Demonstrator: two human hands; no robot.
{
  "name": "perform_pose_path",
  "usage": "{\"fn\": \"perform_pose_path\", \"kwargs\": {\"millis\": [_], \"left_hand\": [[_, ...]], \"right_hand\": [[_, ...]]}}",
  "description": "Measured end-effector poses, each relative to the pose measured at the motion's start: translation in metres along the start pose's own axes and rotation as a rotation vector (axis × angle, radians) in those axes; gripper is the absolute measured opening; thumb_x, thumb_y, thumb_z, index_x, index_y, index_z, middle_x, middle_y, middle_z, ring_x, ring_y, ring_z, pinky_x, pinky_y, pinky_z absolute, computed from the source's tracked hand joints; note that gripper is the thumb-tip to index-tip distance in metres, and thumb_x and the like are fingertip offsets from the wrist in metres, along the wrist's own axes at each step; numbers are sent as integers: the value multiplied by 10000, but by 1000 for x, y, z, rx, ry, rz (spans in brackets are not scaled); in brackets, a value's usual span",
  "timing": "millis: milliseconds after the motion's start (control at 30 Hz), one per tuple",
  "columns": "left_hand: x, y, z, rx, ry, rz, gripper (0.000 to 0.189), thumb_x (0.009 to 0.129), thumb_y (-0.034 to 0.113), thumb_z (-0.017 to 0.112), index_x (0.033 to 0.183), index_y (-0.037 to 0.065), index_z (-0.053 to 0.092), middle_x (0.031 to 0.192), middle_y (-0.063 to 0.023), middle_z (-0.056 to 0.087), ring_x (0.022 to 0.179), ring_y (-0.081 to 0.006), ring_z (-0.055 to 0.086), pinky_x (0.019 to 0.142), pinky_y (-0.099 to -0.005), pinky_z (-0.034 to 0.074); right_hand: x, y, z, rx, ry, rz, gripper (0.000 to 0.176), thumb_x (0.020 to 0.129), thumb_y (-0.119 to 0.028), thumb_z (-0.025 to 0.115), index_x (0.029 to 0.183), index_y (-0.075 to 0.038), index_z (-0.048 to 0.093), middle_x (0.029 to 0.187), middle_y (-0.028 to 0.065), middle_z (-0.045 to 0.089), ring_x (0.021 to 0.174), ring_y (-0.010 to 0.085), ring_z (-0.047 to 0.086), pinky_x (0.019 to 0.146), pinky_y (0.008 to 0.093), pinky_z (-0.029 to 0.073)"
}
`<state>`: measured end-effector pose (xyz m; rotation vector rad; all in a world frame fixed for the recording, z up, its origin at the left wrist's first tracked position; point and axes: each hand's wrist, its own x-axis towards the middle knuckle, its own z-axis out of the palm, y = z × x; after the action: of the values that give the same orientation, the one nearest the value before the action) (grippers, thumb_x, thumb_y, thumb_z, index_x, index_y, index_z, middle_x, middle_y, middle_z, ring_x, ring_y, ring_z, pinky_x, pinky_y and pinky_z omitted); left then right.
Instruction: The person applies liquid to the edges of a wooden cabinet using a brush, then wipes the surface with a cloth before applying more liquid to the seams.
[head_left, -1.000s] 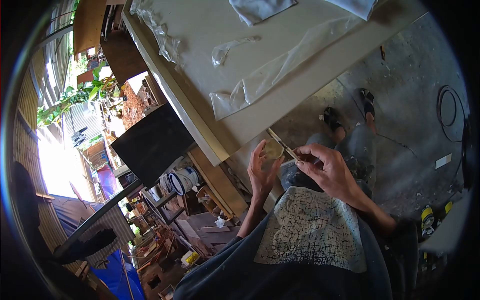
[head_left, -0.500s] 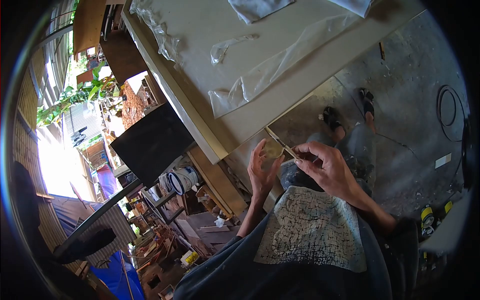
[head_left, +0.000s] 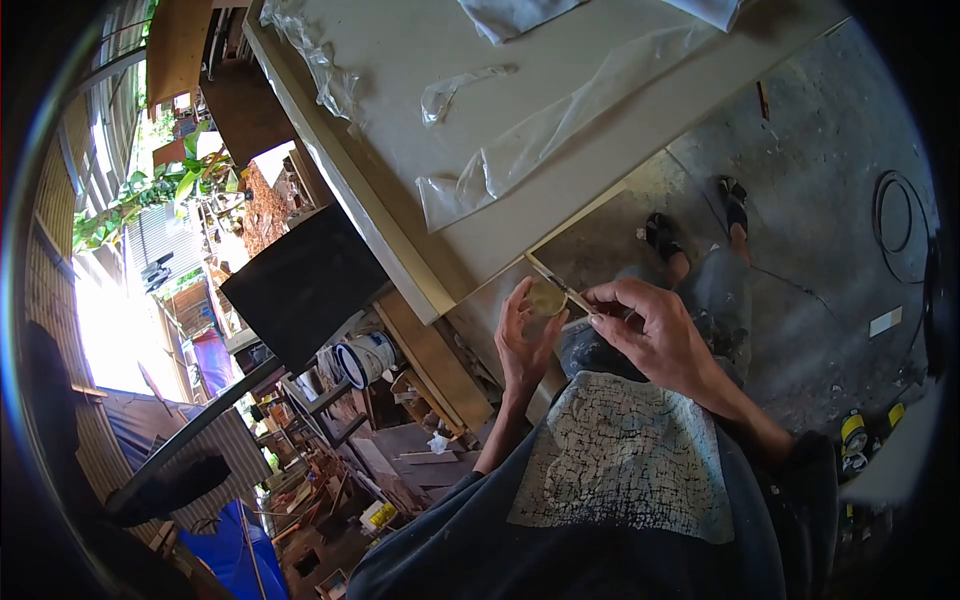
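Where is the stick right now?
Head view, centre: the stick is pinched in the right hand, slanting up-left across the cup held by the left hand, just below the table edge.

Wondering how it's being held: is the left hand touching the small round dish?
Touching. The head view shows the left hand cupped around the small round dish, no gap; the right hand holds a thin stick.

small round cup (head_left: pixel 547 298): yellowish, tilted, above lap | thin stick (head_left: pixel 541 267): slanted, crossing cup's rim
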<state>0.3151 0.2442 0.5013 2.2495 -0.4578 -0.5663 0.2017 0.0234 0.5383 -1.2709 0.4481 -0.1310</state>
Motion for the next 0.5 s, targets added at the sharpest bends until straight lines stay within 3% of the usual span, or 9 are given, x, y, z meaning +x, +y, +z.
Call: {"fn": "perform_pose_path", "kwargs": {"millis": [167, 400, 500], "left_hand": [[-2, -1, 1, -48, 6, 12, 668, 843, 88, 838, 1442, 59, 543, 1266, -111, 653, 1093, -214, 630, 952, -369, 534], [1, 2, 1, -9, 5, 14, 661, 843, 85, 840, 1435, 55, 546, 1330, -123, 644, 1142, -220, 639, 964, -368, 532], [0, 5, 1, -25, -10, -29, 700, 831, 1, 826, 1460, 53, 524, 1351, -67, 631, 1169, -160, 612, 1009, -355, 496]], "right_hand": [[-3, -7, -3, -35, -62, -11, 198, 955, -53, 677, 1134, 31, 684, 928, 114, 696, 747, 177, 682, 668, 328, 562], [-1, 11, -4, -9, 31, 58, 213, 965, -66, 668, 1150, 39, 673, 975, 125, 711, 843, 187, 716, 725, 315, 573], [2, 11, -4, 0, 11, 93, 232, 970, -81, 664, 1165, 44, 673, 1029, 122, 721, 897, 164, 708, 776, 303, 574]]}}
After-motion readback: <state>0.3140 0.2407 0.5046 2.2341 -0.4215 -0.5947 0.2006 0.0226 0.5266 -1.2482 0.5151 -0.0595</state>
